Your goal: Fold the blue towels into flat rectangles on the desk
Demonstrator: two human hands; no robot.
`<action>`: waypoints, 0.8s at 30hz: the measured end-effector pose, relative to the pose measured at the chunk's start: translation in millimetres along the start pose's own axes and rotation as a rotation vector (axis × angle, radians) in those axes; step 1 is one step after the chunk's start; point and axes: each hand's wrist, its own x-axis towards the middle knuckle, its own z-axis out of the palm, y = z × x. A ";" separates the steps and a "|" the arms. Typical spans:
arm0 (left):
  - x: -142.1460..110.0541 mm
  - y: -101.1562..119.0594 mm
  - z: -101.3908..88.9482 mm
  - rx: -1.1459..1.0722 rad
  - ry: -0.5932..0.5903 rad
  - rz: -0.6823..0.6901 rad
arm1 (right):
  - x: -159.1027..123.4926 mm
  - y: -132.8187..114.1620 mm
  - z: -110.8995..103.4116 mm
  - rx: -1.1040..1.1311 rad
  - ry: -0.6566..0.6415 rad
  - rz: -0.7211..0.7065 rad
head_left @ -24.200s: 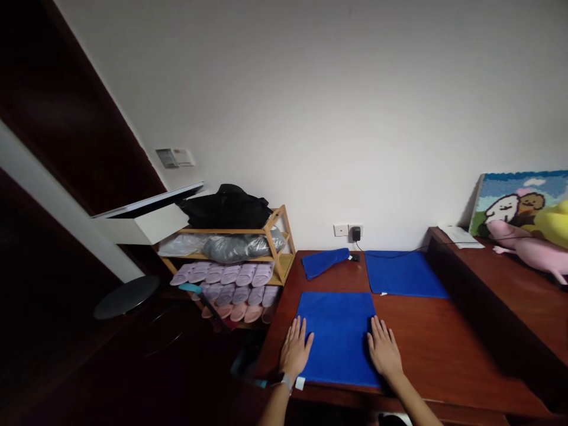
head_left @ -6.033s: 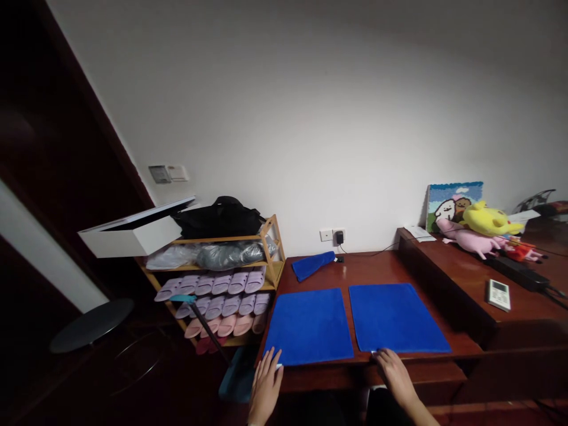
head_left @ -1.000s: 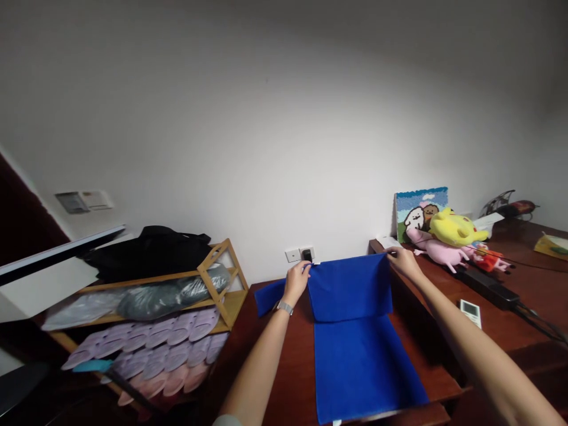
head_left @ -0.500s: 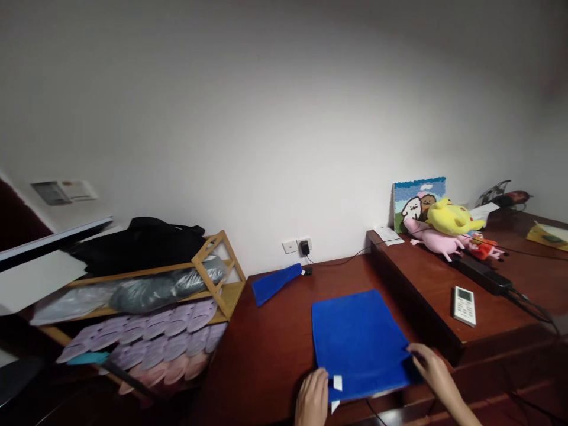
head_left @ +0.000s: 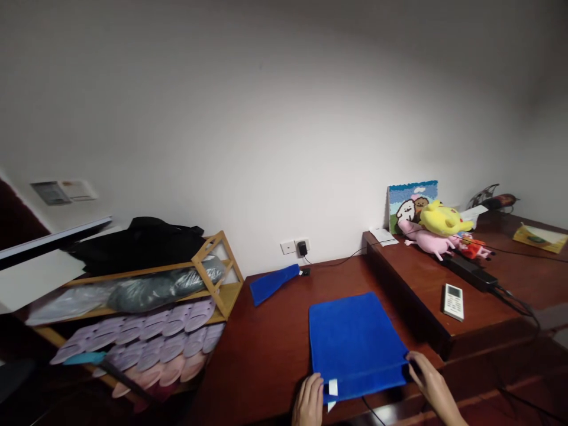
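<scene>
A blue towel [head_left: 355,334] lies spread on the brown desk, with a narrow band turned over along its near edge. White tags stick out at its near left corner. My left hand [head_left: 309,399] is closed on that corner, its thumb hidden. At the near right corner, my right hand [head_left: 425,374] pinches the towel's edge between thumb and fingers. A second blue cloth piece [head_left: 274,284], long and folded, rests apart from both hands at the back of the desk by the wall.
On the raised desk section [head_left: 410,284] at right are a white remote [head_left: 453,302], a black power adapter [head_left: 473,273] and plush toys [head_left: 437,228]. A charger [head_left: 302,248] is plugged into the wall. The shelf [head_left: 228,296] at left holds slippers [head_left: 199,313] and wrapped bundles.
The turned-over band along the towel's near edge shows more plainly and lies flatter. Both hands keep hold of the corners. The view has shifted slightly.
</scene>
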 end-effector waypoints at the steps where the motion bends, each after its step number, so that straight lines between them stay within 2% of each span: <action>1: 0.2 0.6 -0.4 0.005 -0.010 -0.004 | 0.9 -2.2 -1.1 -0.009 0.016 -0.002; 3: -1.9 -0.1 -0.5 0.013 -0.031 0.004 | 0.4 -6.9 -2.6 -0.021 0.013 -0.006; 9: -27.4 -12.9 4.7 0.003 -0.068 0.162 | -11.8 -17.0 -6.6 -0.008 -0.119 -0.006; 11: -32.9 -15.8 5.6 0.001 -0.093 0.166 | -13.9 -16.1 -10.8 0.008 -0.171 0.015; 14: -34.5 -16.8 5.4 -0.007 -0.128 0.155 | -16.8 -6.4 -15.8 0.064 -0.254 0.057; 17: -32.5 -17.2 5.4 -0.008 -0.111 0.197 | -22.4 11.2 -13.2 0.089 -0.224 0.120; 20: -30.8 -19.2 5.5 0.013 -0.072 0.233 | -28.9 26.2 -5.9 0.061 -0.187 0.111; 24: -29.3 -20.8 3.1 0.025 -0.051 0.221 | -33.3 28.8 -3.1 0.035 -0.234 0.096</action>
